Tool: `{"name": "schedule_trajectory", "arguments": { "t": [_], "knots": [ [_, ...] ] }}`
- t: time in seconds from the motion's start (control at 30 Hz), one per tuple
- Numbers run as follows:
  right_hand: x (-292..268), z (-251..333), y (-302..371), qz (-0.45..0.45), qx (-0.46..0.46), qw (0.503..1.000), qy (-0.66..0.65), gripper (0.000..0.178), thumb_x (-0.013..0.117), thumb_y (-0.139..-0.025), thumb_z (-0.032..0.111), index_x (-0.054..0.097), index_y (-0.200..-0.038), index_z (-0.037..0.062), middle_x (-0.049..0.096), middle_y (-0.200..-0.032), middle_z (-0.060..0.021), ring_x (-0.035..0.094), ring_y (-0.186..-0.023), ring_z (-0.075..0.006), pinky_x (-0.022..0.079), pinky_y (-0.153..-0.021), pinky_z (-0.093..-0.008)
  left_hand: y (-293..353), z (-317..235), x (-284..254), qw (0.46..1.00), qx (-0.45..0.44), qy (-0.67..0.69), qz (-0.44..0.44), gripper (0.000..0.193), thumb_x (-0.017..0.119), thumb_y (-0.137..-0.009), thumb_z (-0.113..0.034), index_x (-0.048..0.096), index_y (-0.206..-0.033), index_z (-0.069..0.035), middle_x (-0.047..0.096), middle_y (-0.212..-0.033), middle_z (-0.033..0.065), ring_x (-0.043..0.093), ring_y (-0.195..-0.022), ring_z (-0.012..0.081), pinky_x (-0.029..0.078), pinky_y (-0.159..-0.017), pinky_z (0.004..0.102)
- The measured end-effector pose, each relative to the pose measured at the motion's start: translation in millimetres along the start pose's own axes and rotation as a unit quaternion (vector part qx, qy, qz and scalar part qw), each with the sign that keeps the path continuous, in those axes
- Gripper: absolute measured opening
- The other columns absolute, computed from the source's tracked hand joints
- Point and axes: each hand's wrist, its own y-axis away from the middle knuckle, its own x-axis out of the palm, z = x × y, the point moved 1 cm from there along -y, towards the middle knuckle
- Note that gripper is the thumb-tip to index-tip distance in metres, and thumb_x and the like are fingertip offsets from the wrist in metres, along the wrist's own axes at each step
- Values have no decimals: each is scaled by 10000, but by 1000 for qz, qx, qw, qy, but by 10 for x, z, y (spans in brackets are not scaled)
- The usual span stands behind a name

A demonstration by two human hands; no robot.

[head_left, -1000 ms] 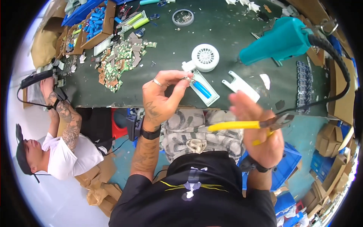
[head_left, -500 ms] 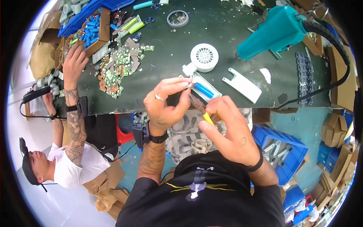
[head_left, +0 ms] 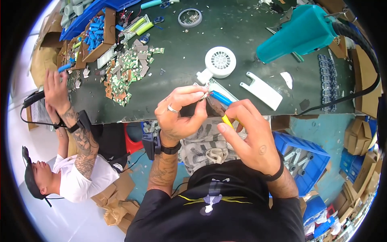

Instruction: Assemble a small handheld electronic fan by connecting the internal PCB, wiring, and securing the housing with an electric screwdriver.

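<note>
My left hand [head_left: 180,108] is closed in a pinch on a small wired part [head_left: 204,96], mostly hidden by the fingertips. In my right hand [head_left: 250,135] are pliers with yellow handles [head_left: 227,120], their dark jaws [head_left: 216,106] right beside my left fingertips. A blue cylindrical battery [head_left: 221,98] lies just beyond the jaws, by the small part. Behind it rests a white handheld fan [head_left: 220,63], its round grille up and its open handle shell [head_left: 224,89] pointing toward me. A white handle cover [head_left: 261,90] lies to the right.
A teal tool holder [head_left: 292,35] with a black hose stands back right, near rows of dark parts [head_left: 327,82]. Left are piled small circuit boards [head_left: 128,72], a box of blue batteries [head_left: 96,34] and a co-worker's hand [head_left: 57,90]. A grey ring dish [head_left: 190,18] sits at the back.
The pliers and right hand have shifted slightly right and down. My left hand keeps its pinch. The co-worker's hand has moved from the boxes toward the lower left, a blue battery now at its fingertips.
</note>
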Motion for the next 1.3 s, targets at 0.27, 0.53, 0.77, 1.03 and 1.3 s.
{"name": "schedule_trajectory", "arguments": {
  "t": [0.27, 0.53, 0.77, 1.03, 1.3],
  "knots": [
    [-1, 5, -17, 1, 5, 1000, -27, 179, 742, -961, 166, 651, -1019, 23, 631, -1024, -118, 678, -789, -306, 535, -673, -392, 1, 0, 3, 1000, 12, -1, 9, 265, 783, -775, 82, 697, -1002, -24, 798, -1002, 160, 795, -879, 260, 631, -797, 340],
    [-10, -25, -14, -10, -26, 999, 17, 193, 768, -929, 173, 643, -930, 26, 643, -1009, -123, 682, -781, -342, 536, -656, -415, -1, -8, 16, 1000, 3, 4, 8, 270, 772, -769, 93, 694, -1000, -24, 799, -1007, 159, 794, -876, 264, 634, -798, 347],
    [2, 0, -24, -39, -66, 993, 87, 169, 771, -923, 167, 669, -926, 32, 668, -1027, -119, 689, -769, -333, 541, -645, -427, 4, 6, 17, 1000, 0, 15, 11, 291, 773, -769, 99, 680, -1015, -24, 798, -1027, 157, 793, -885, 269, 635, -800, 352],
    [105, 21, -10, -90, -99, 966, 219, 159, 791, -893, 151, 674, -923, 47, 665, -1017, -94, 689, -736, -291, 545, -613, -405, 8, 6, 36, 999, 18, -24, 21, 299, 798, -778, 91, 660, -1010, -36, 795, -1041, 143, 791, -905, 269, 634, -785, 346],
    [5, -54, -79, -44, -38, 998, 30, 176, 778, -904, 152, 664, -903, 18, 641, -901, -97, 626, -677, -265, 484, -592, -378, -18, -4, -7, 1000, -10, 5, 27, 270, 797, -818, 104, 659, -1005, -33, 798, -1047, 145, 793, -908, 260, 628, -782, 332]
  ]
}}
